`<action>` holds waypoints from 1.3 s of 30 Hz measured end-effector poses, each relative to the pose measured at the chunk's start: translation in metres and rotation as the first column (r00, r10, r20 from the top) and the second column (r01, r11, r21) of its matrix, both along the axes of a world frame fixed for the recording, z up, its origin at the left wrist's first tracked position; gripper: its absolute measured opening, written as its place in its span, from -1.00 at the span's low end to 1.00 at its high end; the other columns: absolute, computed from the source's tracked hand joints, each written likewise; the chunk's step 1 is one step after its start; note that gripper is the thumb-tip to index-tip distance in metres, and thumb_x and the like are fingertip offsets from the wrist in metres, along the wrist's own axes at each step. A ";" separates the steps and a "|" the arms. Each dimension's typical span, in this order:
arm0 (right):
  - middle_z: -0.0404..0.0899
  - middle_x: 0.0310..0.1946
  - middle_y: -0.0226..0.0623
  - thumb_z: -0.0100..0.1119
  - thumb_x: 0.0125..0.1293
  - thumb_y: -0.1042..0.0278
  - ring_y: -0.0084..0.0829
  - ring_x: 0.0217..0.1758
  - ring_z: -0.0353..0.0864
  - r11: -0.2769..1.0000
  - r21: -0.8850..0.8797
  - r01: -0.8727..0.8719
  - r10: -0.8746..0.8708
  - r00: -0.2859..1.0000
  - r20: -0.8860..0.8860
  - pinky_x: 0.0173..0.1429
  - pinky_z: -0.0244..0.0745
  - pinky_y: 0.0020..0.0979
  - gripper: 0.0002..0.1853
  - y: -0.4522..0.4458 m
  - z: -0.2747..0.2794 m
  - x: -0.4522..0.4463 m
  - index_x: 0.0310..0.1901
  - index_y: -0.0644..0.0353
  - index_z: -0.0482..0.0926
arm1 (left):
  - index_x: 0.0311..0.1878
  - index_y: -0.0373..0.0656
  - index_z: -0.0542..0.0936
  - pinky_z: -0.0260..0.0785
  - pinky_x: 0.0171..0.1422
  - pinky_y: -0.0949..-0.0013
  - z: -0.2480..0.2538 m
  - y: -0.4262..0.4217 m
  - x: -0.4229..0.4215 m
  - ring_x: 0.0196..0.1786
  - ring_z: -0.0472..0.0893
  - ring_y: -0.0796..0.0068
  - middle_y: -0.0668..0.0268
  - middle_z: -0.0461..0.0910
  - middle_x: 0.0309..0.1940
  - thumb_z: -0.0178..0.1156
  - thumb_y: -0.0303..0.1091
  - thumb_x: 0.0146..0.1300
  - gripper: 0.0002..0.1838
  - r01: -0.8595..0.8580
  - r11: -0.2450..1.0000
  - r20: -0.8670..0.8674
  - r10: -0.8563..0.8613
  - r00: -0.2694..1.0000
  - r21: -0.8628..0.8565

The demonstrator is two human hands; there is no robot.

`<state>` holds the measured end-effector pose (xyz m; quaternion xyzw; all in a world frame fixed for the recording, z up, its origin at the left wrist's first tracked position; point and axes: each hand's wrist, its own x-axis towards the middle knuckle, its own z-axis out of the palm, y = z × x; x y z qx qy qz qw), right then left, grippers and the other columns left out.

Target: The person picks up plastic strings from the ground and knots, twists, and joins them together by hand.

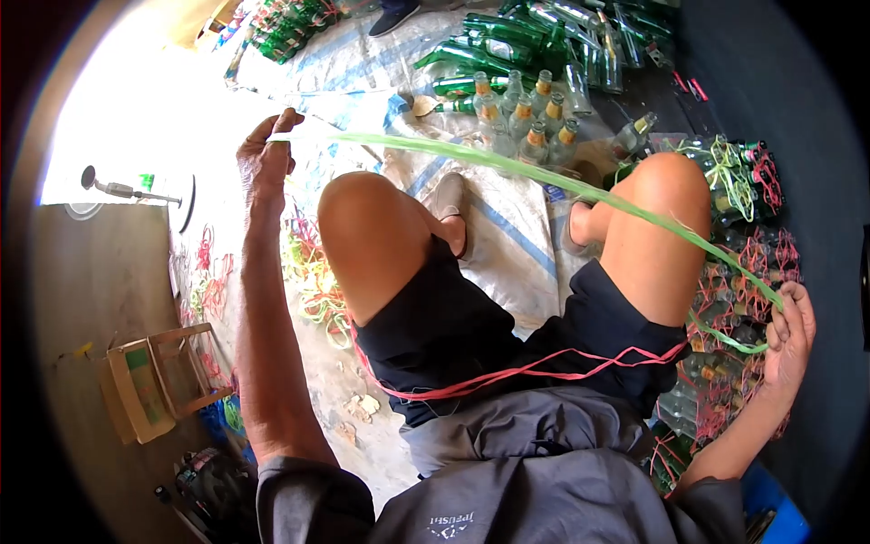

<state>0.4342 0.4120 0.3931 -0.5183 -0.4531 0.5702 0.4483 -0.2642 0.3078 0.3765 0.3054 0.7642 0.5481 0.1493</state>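
A light green plastic twine (507,165) stretches across above my knees, from one hand to the other. At the upper left, my left hand (269,154) pinches one end between thumb and fingers. My right hand (790,331), out at the right, is closed on the other end, and a short tail of twine hangs back from it. A red twine (507,374) lies across my lap over the dark shorts. Beyond my knees, several clear glass bottles (523,118) stand upright in a group, with orange-gold labels on their necks.
Green bottles (498,50) lie piled at the back. Bundles of bottles tied with red twine (748,272) line my right side. Loose coloured twine (317,267) lies on the floor by my left leg. A wooden frame (186,367) stands at the left. Another person's shoe (394,18) shows at the top.
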 end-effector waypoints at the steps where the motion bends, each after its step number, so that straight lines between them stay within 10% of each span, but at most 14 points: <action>1: 0.45 -0.34 -0.70 0.14 0.53 0.47 -0.90 -0.57 0.05 1.000 -0.012 -0.002 0.002 1.000 -0.010 -0.59 -0.05 -0.72 -0.79 0.003 -0.004 0.010 0.12 0.24 0.58 | -0.08 -0.14 0.80 0.00 -0.58 0.56 -0.002 -0.004 -0.005 -0.66 0.17 0.84 0.56 0.52 -0.60 0.37 -0.05 0.40 -0.67 -0.010 1.000 0.002 0.010 1.000 -0.019; 3: 0.48 -0.32 -0.69 0.14 0.53 0.47 -0.91 -0.57 0.07 0.999 -0.002 0.052 -0.052 0.998 0.035 -0.60 -0.04 -0.72 -0.79 0.010 -0.018 0.031 0.13 0.24 0.58 | -0.09 -0.12 0.81 -0.10 -0.58 0.55 -0.008 -0.009 -0.013 -0.67 0.08 0.85 0.67 0.25 -0.74 0.37 -0.06 0.41 -0.69 -0.034 0.999 0.002 0.034 0.999 -0.022; 13: 0.42 -0.40 -0.71 0.19 0.53 0.39 -0.90 -0.59 0.10 0.958 0.064 0.279 -0.285 0.908 0.307 -0.60 -0.05 -0.68 -0.77 0.035 -0.054 0.063 0.12 0.23 0.62 | -0.15 -0.22 0.78 -0.07 -0.56 0.53 -0.005 -0.036 -0.019 -0.66 0.10 0.85 0.66 0.28 -0.72 0.41 -0.10 0.37 -0.68 -0.012 1.000 0.092 0.011 0.996 0.011; 20: 0.42 -0.40 -0.65 0.18 0.50 0.38 -0.87 -0.50 0.19 0.967 -0.045 -0.249 0.230 0.790 0.568 -0.50 0.04 -0.67 -0.83 0.009 0.008 -0.041 0.03 0.17 0.64 | -0.13 -0.15 0.81 0.28 -0.28 0.56 0.010 -0.035 0.004 -0.39 0.45 0.77 0.46 0.72 -0.37 0.41 -0.11 0.38 -0.72 0.113 0.991 -0.175 -0.124 0.977 -0.073; 22: 0.57 -0.22 -0.44 0.21 0.41 0.49 -0.55 -0.17 0.52 0.860 0.071 -0.505 0.266 0.563 0.783 -0.01 0.46 -0.45 -0.83 0.006 0.013 -0.069 -0.01 0.28 0.61 | -0.13 -0.15 0.81 0.37 -0.18 0.52 0.023 -0.030 0.020 -0.30 0.53 0.71 0.44 0.73 -0.35 0.40 -0.13 0.39 -0.74 0.120 0.989 -0.210 -0.137 0.968 -0.088; 24: 0.59 -0.07 -0.27 0.20 0.36 0.56 -0.38 -0.03 0.56 0.657 0.256 -0.709 0.076 0.400 0.913 0.16 0.47 -0.33 -0.77 -0.004 0.036 -0.125 0.03 0.33 0.60 | -0.14 -0.17 0.80 0.44 -0.10 0.48 0.033 -0.028 0.035 -0.24 0.58 0.69 0.43 0.74 -0.34 0.38 -0.22 0.41 -0.80 0.173 0.978 -0.267 -0.199 0.943 -0.119; 29: 0.54 0.15 -0.14 0.34 0.24 0.49 -0.29 0.26 0.51 0.554 0.466 -0.690 0.365 0.704 0.609 0.35 0.42 -0.33 -0.46 -0.037 0.037 -0.247 0.27 0.36 0.49 | -0.20 -0.25 0.75 0.40 -0.25 0.50 0.042 -0.021 0.077 -0.36 0.51 0.73 0.45 0.65 -0.48 0.36 -0.39 0.39 -0.87 0.389 0.919 -0.394 -0.384 0.835 -0.070; 33: 0.47 0.27 -0.06 0.53 0.17 0.37 -0.24 0.37 0.47 0.378 0.582 -0.720 0.462 0.691 0.556 0.37 0.45 -0.28 -0.19 -0.046 0.021 -0.342 0.43 0.32 0.35 | -0.23 -0.26 0.70 0.37 -0.26 0.50 0.049 -0.021 0.111 -0.37 0.46 0.75 0.43 0.59 -0.51 0.35 -0.46 0.36 -0.93 0.446 0.884 -0.403 -0.463 0.789 -0.144; 39: 0.70 -0.16 -0.11 0.36 0.39 0.30 -0.29 -0.10 0.72 0.565 0.391 -0.726 0.747 0.652 0.129 0.05 0.58 -0.33 -0.46 -0.062 0.004 -0.412 0.30 0.33 0.41 | -0.19 -0.23 0.70 0.35 -0.28 0.51 0.053 -0.034 0.115 -0.38 0.44 0.76 0.40 0.57 -0.51 0.34 -0.51 0.32 -0.95 0.437 0.887 -0.430 -0.457 0.779 -0.151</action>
